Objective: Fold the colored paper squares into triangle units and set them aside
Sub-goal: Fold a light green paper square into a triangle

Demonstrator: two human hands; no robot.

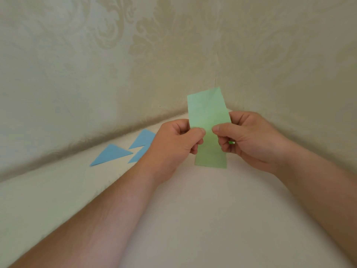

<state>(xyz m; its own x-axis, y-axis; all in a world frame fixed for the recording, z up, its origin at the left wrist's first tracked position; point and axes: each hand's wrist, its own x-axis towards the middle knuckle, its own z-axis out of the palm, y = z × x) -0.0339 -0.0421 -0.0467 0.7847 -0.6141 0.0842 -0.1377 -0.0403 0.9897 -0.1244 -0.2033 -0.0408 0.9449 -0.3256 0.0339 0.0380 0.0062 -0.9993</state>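
A light green paper (207, 113), folded into a long upright strip, is held above the white table (193, 219). My left hand (173, 146) pinches its left edge near the middle between thumb and fingers. My right hand (247, 138) pinches its right edge at the same height. Creases cross the strip. Three blue paper triangles lie flat on the table to the left: one (110, 154) furthest left, one (143, 139) nearer the wall, and one (138, 154) partly hidden behind my left hand.
The table sits in a corner between two walls with pale patterned wallpaper (135, 45). The walls meet the table right behind the paper and the triangles.
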